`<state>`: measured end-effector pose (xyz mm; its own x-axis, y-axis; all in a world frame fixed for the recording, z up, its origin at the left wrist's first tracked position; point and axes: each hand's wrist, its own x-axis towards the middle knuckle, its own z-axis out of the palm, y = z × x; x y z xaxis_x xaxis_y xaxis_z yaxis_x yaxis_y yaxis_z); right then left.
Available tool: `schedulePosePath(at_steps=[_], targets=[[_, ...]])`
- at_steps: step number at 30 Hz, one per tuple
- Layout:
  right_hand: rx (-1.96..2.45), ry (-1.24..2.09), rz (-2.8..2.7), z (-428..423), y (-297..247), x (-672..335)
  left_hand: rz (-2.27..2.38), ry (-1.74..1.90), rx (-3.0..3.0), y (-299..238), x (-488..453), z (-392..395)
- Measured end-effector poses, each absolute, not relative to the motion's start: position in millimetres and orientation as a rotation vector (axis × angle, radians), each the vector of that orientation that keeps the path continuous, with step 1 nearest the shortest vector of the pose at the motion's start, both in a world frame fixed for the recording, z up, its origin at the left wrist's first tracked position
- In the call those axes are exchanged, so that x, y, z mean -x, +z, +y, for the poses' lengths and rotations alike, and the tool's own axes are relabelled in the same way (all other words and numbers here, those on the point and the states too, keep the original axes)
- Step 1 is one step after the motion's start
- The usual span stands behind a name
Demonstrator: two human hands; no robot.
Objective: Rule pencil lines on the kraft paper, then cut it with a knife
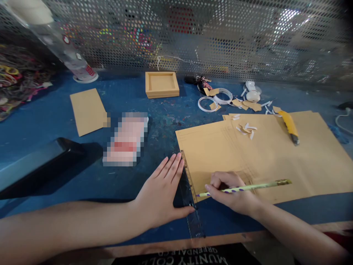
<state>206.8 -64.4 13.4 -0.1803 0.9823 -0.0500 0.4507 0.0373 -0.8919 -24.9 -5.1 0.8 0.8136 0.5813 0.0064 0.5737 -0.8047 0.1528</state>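
Observation:
My left hand (162, 193) lies flat with its fingers stretched out, pressing on a clear ruler (188, 176). The ruler runs along the left edge of a tan cardboard sheet (209, 147), and its near end sticks out past the sheet. Between the thumb and fingers of my right hand (233, 191) is a light green pencil (264, 185) with purple spots. Its tip points left and meets the sheet beside the ruler, near the lower left corner. Faint pencil lines show on the cardboard.
A yellow utility knife (289, 125) and paper scraps (246, 129) lie on the cardboard. Behind are tape rolls (208, 104), white earbuds (252, 92) and a cardboard frame (162, 95). To the left are a small cardboard piece (88, 112), a blurred-out phone-like object (127, 138) and a bottle (79, 68).

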Motion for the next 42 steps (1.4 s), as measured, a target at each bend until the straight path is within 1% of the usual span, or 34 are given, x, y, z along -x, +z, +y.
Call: schedulePosePath(at_steps=[14,19,23,28,32,34,37,42], targets=[[1.412,1.196,-1.692,-65.0,17.9,-207.1,0.916,0.073,-2.819,0.7,24.9,-4.5],[1.380,1.274,-1.427,-61.4,17.7,-212.5,0.908,0.105,-2.824,-0.8,25.0,-4.7],[1.390,1.171,-1.267,-53.8,21.1,-216.1,0.896,0.105,-2.811,-1.4,25.1,-4.2],[1.582,1.070,-1.464,-39.8,34.5,-212.9,0.883,0.091,-2.759,-1.9,25.2,-2.8],[1.598,0.999,-1.613,-10.8,42.1,-209.9,0.872,0.079,-2.714,-1.5,25.2,-2.0],[1.582,0.975,-1.627,8.4,39.7,-208.4,0.869,0.071,-2.699,-2.4,25.9,-2.1],[1.535,0.933,-1.507,32.3,28.4,-206.2,0.867,0.105,-2.691,-6.2,28.0,-2.7],[1.493,0.878,-1.484,44.5,9.5,-205.6,0.836,0.108,-2.694,-6.9,29.4,2.4]])
